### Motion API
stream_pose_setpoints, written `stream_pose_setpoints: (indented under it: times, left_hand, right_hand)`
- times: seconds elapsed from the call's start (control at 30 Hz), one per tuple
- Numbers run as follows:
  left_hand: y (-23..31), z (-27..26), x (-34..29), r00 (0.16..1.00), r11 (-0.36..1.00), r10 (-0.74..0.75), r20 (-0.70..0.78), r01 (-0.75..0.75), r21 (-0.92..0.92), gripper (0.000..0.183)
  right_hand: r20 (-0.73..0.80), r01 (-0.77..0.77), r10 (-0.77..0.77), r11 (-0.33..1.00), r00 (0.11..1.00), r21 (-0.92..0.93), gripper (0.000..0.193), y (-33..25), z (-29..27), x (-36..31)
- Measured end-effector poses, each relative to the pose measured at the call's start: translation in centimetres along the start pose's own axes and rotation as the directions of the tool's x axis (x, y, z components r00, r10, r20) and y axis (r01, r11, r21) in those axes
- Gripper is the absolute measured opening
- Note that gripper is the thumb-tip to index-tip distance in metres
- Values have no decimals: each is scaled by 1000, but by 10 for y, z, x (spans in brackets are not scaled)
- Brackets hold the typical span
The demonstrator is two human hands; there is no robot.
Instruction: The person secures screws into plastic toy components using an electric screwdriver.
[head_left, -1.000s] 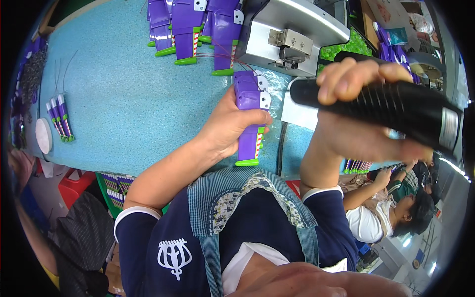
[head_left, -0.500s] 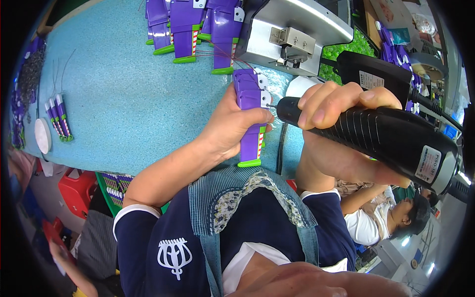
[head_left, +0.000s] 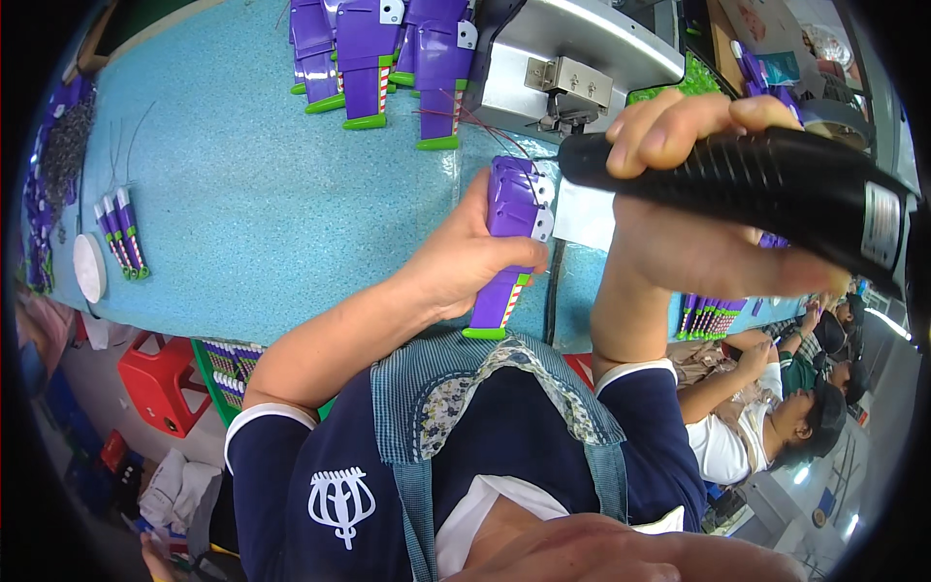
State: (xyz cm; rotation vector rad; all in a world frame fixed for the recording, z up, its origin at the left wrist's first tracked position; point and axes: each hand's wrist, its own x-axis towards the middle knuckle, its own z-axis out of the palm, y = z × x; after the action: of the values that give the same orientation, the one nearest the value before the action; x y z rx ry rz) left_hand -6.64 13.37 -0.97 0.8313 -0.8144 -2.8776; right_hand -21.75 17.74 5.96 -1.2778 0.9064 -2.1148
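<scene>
My left hand (head_left: pixel 451 262) is closed round a purple plastic toy wing part (head_left: pixel 512 209), thumb across its front. The part stands nearly upright, leaning a little, with a green lower tip, a red-and-white striped edge and white rounded tabs on its right side. Thin dark red wires run from its upper end. In my right hand (head_left: pixel 669 242) is a black electric screwdriver (head_left: pixel 756 170), held almost level with fingers wrapped over its ribbed body. Its thin bit points left at the part's top end; whether it touches cannot be made out.
Purple wing parts (head_left: pixel 364 68) lie along the far side of the blue table (head_left: pixel 242 194), by a silver metal machine (head_left: pixel 572 82). White paper (head_left: pixel 585 218) lies below that. At left are slim purple pieces (head_left: pixel 121 233) and a white disc (head_left: pixel 89 267). Another person (head_left: pixel 732 436) sits at right.
The screwdriver has gone up from the part's middle tab to its upper end, its rear swinging up. My left hand has shifted the wing part slightly right and down, tilting it.
</scene>
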Motion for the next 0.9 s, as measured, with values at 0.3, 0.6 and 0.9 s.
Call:
stream_pose_setpoints:
  times: [0.3,0.6,0.9]
  left_hand:
    - [-3,2,-4,1000,993,-16,24,13,115,71]
    - [-2,2,-4,999,997,-14,51,11,74,64]
    - [-2,-1,3,999,1000,-30,44,30,-3,59]
  right_hand:
    - [5,24,-24,1000,1000,0,98,17,10,-16]
    - [80,-4,8,999,997,-41,101,10,5,-6]
    - [0,40,-40,999,999,15,100,9,-13,5]
